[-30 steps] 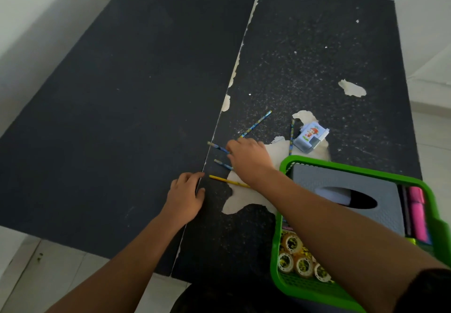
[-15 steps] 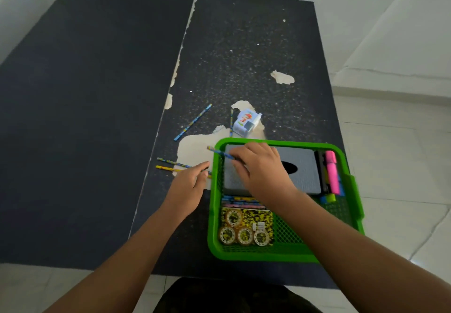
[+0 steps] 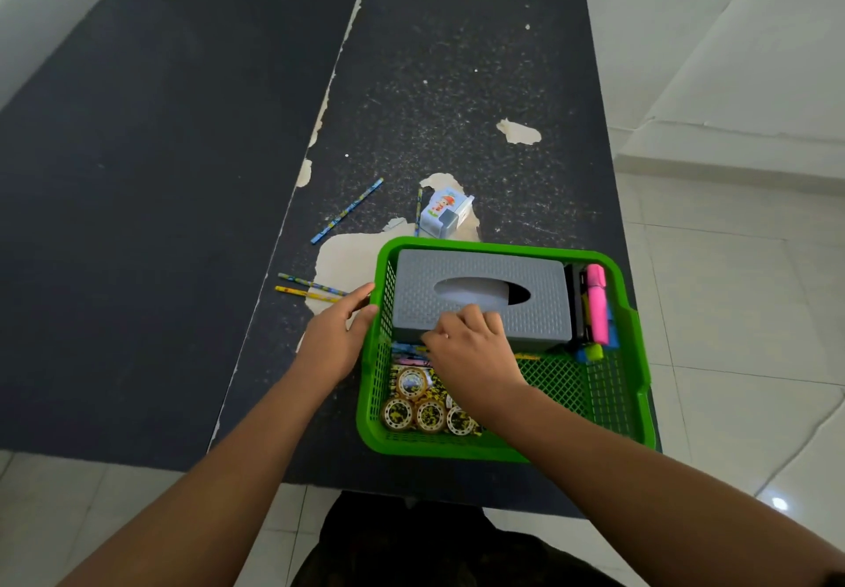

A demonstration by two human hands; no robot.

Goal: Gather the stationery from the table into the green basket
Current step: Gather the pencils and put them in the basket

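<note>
The green basket [image 3: 503, 246] stands at the table's near right. My right hand [image 3: 471, 348] is inside it, fingers curled down on a blue pencil [image 3: 404, 348] among the pencils lying in front of a grey tissue box [image 3: 539, 312]. Beside the basket, my left hand [image 3: 336, 339] has straight fingers touching its left wall. Two pencils [image 3: 306, 285] lie on the table just past my left hand. A blue pencil [image 3: 347, 210] lies farther back. Behind the basket sit another pencil [image 3: 418, 211] and a small picture-printed box [image 3: 446, 213].
Tape rolls [image 3: 423, 408] fill the basket's near left corner, and a pink highlighter [image 3: 596, 303] lies along its right side. The black table [image 3: 160, 174] has peeled pale patches. Its near edge runs just below the basket, with white floor tiles to the right.
My right hand carried a blue pencil from the table into the basket and lowered it in front of the grey box. My left hand moved from the loose pencils to the basket's left wall.
</note>
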